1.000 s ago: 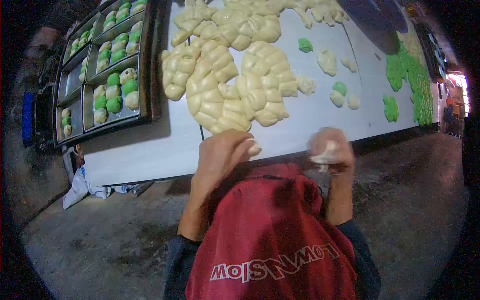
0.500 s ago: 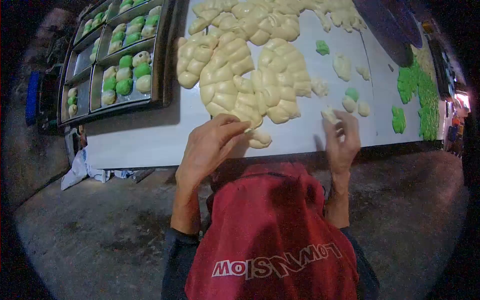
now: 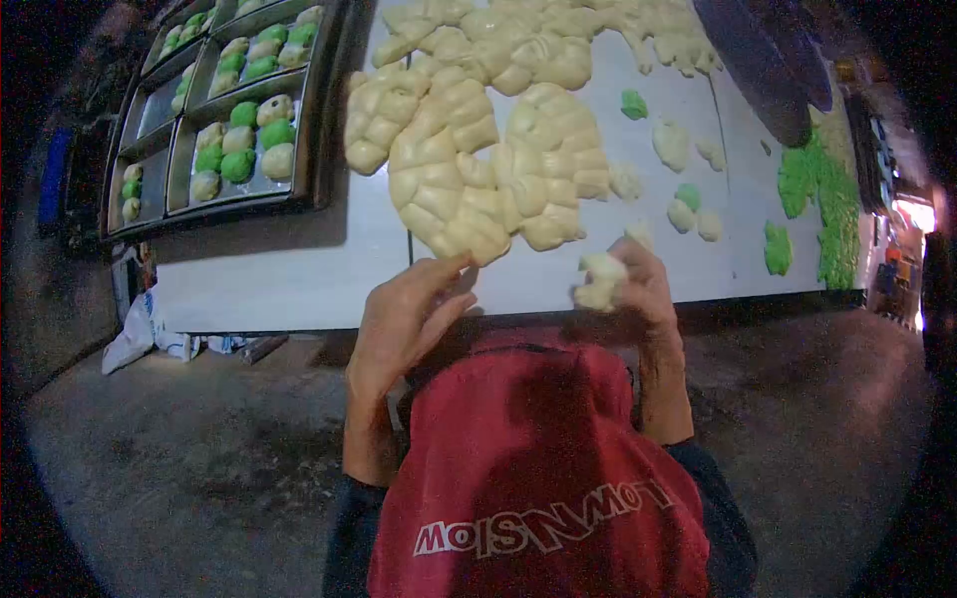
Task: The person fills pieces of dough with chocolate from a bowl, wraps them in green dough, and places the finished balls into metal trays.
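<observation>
A wide sheet of pale cream dough (image 3: 449, 189), scored into many plump pieces, lies on the white tabletop. My left hand (image 3: 404, 314) is at its lower edge, the index fingertip right at the dough, thumb and finger apart with nothing between them. A torn pale dough piece (image 3: 600, 283) is in my right hand (image 3: 648, 289), held over the table's front edge. Just behind that hand shows another pale dough scrap (image 3: 638, 235). Two cream dough balls, one of them here (image 3: 709, 225), sit with a green dough ball (image 3: 688, 195) farther right.
At the left, a divided metal tray (image 3: 324, 189) holds rows of green and cream dough balls (image 3: 237, 165). Green dough (image 3: 837, 214) spreads at the right end, with a smaller green piece (image 3: 778, 248) beside it. A dark purple object (image 3: 768, 65) overhangs the back right.
My right hand has moved left and now holds a dough piece. The small piece by my left fingers is gone from the table. My left hand has dropped slightly, thumb and finger parting.
</observation>
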A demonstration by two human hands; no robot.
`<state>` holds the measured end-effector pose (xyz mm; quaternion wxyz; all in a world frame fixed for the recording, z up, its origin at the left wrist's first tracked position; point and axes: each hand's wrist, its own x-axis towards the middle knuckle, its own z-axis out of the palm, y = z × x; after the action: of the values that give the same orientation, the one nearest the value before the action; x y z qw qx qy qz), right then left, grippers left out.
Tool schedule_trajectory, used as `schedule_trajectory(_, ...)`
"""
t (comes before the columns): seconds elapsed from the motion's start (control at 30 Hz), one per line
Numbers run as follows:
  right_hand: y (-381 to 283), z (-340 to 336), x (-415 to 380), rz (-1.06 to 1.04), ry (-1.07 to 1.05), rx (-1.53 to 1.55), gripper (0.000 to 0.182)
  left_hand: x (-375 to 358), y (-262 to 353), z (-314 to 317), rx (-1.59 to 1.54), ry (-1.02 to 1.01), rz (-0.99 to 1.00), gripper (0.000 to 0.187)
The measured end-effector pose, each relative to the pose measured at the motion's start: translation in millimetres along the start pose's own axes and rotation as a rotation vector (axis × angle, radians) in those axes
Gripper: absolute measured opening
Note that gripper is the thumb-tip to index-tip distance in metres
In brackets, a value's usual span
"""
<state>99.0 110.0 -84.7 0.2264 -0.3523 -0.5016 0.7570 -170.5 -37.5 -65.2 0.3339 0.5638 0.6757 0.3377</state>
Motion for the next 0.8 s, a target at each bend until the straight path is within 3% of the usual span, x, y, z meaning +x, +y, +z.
schedule_trajectory(0.07, -14, -13, -9, -0.047, 0.116, 0.252, 0.045, 3, 5, 2, -0.110, -0.021, -0.056, 0.047)
schedule_trajectory(0.2, -28, -15, -9, 0.107, 0.199, 0.058, 0.052, 30, 34, 24, -0.305, -0.032, -0.014, 0.055)
schedule_trajectory(0.27, -28, -5, -5, 0.031, 0.147, -0.016, 0.043, 47, 56, 40, -0.425, -0.053, -0.019, 0.058)
schedule_trajectory(0.37, -22, 2, -3, 0.021, 0.116, -0.039, 0.033, 64, 64, 63, -0.495, -0.129, -0.169, 0.051)
schedule_trajectory(0.4, -20, 0, -2, 0.017, 0.118, -0.069, 0.031, 70, 68, 63, -0.513, -0.099, -0.115, 0.043)
schedule_trajectory(0.5, -22, -9, 3, -0.136, 0.241, -0.430, 0.034, 76, 66, 63, -0.618, -0.151, -0.236, 0.037)
schedule_trajectory(0.57, -21, -16, 3, -0.139, 0.354, -0.549, 0.042, 80, 65, 64, -0.715, -0.171, -0.265, 0.038)
schedule_trajectory(0.63, -23, -13, 2, -0.020, 0.483, -0.478, 0.047, 86, 68, 69, -0.832, -0.145, -0.250, 0.041)
schedule_trajectory(0.67, -28, -11, 2, -0.092, 0.436, -0.310, 0.051, 90, 67, 71, -0.846, -0.201, -0.278, 0.059)
schedule_trajectory(0.7, -33, -7, 4, -0.165, 0.385, -0.144, 0.057, 94, 70, 75, -0.799, -0.181, -0.206, 0.065)
schedule_trajectory(0.77, -36, -8, 12, -0.244, 0.264, -0.243, 0.054, 103, 76, 82, -0.705, -0.135, -0.066, 0.078)
schedule_trajectory(0.8, -42, -16, 12, -0.125, 0.229, -0.431, 0.045, 111, 80, 84, -0.602, -0.131, -0.078, 0.094)
